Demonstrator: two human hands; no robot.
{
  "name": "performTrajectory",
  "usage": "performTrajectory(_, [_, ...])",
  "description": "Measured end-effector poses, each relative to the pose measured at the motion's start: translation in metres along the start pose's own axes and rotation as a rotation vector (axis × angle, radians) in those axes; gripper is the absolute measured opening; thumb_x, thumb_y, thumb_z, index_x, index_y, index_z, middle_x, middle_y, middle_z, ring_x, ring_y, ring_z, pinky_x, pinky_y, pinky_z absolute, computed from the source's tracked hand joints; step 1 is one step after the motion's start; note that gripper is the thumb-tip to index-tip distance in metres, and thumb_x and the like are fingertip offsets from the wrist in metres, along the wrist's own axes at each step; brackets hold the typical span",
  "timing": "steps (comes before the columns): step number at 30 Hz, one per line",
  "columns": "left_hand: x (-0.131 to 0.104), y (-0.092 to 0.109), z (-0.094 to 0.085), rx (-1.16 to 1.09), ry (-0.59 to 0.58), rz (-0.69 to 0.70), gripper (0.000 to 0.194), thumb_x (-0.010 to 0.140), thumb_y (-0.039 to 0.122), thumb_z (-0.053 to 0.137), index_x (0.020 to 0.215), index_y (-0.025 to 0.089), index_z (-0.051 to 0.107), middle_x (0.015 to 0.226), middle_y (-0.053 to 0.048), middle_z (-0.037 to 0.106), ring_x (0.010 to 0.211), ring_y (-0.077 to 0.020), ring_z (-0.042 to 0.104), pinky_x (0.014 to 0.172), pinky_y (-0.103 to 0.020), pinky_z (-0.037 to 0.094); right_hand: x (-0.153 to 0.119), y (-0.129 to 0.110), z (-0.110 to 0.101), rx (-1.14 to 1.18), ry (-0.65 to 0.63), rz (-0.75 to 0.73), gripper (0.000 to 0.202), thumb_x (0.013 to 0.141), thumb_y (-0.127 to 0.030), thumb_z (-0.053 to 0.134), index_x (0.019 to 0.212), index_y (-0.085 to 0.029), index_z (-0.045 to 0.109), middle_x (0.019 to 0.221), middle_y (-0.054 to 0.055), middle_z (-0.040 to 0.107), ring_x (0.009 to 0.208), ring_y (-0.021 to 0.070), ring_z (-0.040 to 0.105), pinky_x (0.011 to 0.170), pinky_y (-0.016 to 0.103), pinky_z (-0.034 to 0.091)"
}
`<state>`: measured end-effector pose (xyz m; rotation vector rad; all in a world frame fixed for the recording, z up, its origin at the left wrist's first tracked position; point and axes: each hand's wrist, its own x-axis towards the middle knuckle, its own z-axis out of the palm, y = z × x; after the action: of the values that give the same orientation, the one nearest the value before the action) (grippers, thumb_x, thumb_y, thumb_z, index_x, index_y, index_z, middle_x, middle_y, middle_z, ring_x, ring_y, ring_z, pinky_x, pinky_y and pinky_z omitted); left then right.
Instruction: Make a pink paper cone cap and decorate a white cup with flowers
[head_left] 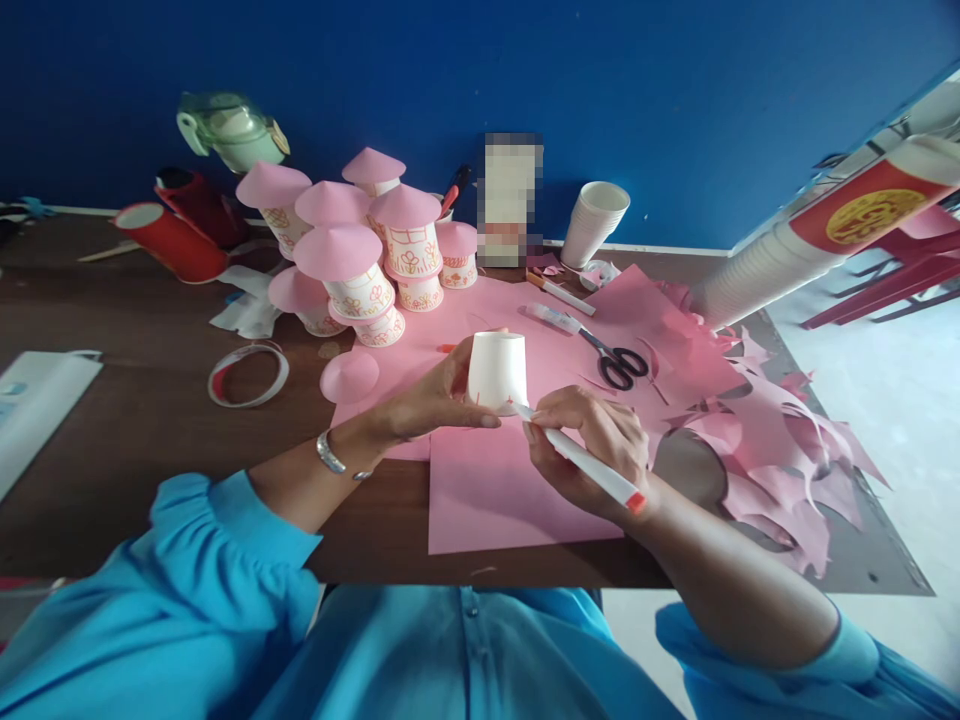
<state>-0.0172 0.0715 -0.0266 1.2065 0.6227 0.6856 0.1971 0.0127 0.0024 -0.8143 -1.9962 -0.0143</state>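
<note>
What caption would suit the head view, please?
Left hand holds a white cup, right hand a pen, near decorated pink-roofed cups.

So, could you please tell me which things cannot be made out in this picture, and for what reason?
All in the head view:
- White cup: its far side faces away, so any drawing there is hidden.
- Left hand: most of its fingers are behind the cup.
- Pale object by the wall: pixelation covers its details.
- Flat white item: cut off by the left edge.
</note>
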Motion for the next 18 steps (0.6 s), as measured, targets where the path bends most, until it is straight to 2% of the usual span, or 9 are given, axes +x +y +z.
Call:
performTrajectory(6, [-0.0004, 0.0017, 0.0015, -0.029, -0.027, 0.003, 0.091, 0.072, 0.025, 0.090, 0.150, 0.033, 0.043, 0.121, -0.007, 0.064, 0.108, -0.0259, 0.061, 0.083, -0.036, 0.053, -0.0009, -0.0028, -0.0020, 0.033, -0.049, 0.034, 0.016, 0.087, -0.009, 0.062, 0.089, -0.023, 0.053, 0.070, -0.003, 0.066, 0.057, 0.0121, 0.066, 0.050, 0.022, 0.049])
performTrajectory(10, [-0.0010, 0.0019, 0.0011, -0.044, -0.008, -0.013, 0.085, 0.073, 0.027, 0.089, 0.146, 0.031, 0.046, 0.118, -0.007, 0.066, 0.108, -0.0263, 0.062, 0.085, -0.038, 0.053, -0.0016, -0.0015, -0.0034, 0.068, 0.010, 0.031, 0.016, 0.089, -0.009, 0.063, 0.096, -0.022, 0.057, 0.074, -0.001, 0.068, 0.062, 0.0136, 0.068, 0.055, 0.024, 0.053])
performTrajectory(14, [0.0007, -0.0003, -0.0018, -0.072, -0.007, 0.038, 0.073, 0.073, 0.030, 0.089, 0.138, 0.028, 0.055, 0.127, -0.009, 0.066, 0.118, -0.0306, 0.061, 0.096, -0.045, 0.051, -0.0025, 0.0023, -0.0045, 0.039, 0.068, 0.026, 0.021, 0.093, -0.008, 0.063, 0.109, -0.021, 0.061, 0.082, 0.002, 0.070, 0.066, 0.0148, 0.068, 0.057, 0.026, 0.055])
performTrajectory(18, [0.0025, 0.0007, -0.0025, -0.126, -0.052, 0.067, 0.063, 0.075, 0.034, 0.086, 0.132, 0.026, 0.062, 0.128, -0.009, 0.067, 0.122, -0.0314, 0.062, 0.107, -0.051, 0.047, -0.0024, 0.0064, -0.0015, -0.054, 0.040, 0.050, 0.026, 0.096, -0.012, 0.065, 0.119, -0.023, 0.060, 0.090, 0.005, 0.071, 0.075, 0.0184, 0.071, 0.065, 0.030, 0.059])
